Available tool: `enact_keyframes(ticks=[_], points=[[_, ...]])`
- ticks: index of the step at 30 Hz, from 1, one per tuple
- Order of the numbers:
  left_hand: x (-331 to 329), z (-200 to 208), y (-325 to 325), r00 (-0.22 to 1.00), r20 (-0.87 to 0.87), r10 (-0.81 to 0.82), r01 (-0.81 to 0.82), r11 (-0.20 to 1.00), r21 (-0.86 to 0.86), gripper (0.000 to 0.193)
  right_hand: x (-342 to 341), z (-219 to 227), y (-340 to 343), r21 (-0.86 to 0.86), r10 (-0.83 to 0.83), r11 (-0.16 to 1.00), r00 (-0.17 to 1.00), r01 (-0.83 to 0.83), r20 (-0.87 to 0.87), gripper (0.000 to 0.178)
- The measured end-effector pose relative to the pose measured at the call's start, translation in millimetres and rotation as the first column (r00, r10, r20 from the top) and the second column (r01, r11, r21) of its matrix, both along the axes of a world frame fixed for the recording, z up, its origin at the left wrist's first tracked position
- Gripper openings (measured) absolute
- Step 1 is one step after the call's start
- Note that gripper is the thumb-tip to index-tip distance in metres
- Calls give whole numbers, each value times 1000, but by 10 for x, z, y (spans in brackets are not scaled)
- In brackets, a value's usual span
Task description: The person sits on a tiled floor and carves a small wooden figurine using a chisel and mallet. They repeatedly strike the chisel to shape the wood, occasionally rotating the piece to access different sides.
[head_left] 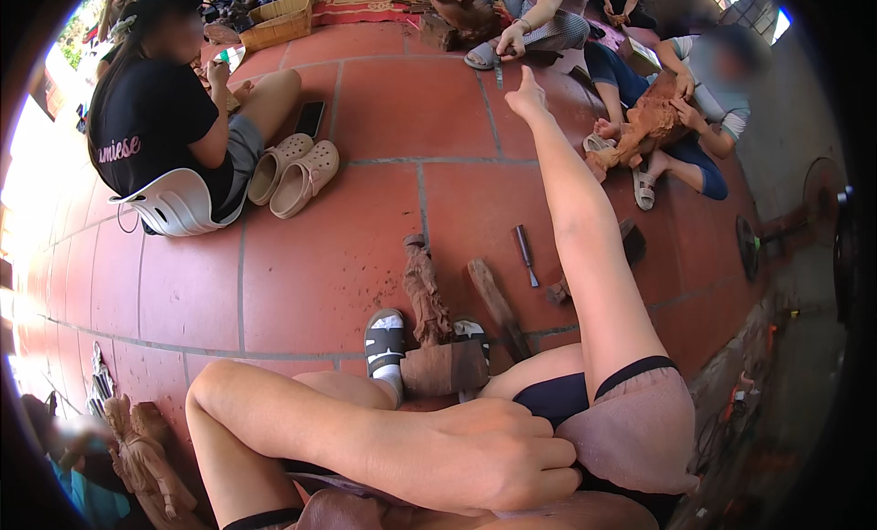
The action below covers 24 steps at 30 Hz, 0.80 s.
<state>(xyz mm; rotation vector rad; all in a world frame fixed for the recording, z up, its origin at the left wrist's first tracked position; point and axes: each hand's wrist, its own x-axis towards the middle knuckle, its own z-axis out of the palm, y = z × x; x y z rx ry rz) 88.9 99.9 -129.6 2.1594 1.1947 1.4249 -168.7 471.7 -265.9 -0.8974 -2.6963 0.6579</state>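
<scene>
My left arm crosses my lap, and my left hand [502,457] is closed, with curled fingers that hide whatever may be inside. Far forward stretches my right arm; my right hand [527,97] has a finger and thumb apart and nothing visible in it. Just beyond it, another person's hand [512,40] holds a narrow tool [498,71], apart from my fingers. Between my sandalled feet stands a carved wooden figure [424,288] on a wooden block [445,369]. To its right lie a long wooden mallet or club [498,303] and a dark-handled chisel [524,254].
On the left a person sits on a white stool [183,204] near beige clogs [304,178] and a phone [311,119]. At right another person holds a wood carving [653,119]. A wicker basket [276,20] stands behind. Another carved figure [151,466] is at lower left.
</scene>
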Motion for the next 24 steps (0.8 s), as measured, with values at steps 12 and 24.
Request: enact_keyframes(ticks=[12, 24], points=[[-324, -112, 135, 994, 107, 33, -22, 995, -97, 23, -378, -708, 427, -906, -338, 388, 888, -170, -312, 16], [279, -93, -158, 997, 75, 14, -10, 999, -45, 9, 1586, -201, -805, -520, 384, 735, 899, -436, -210, 21]])
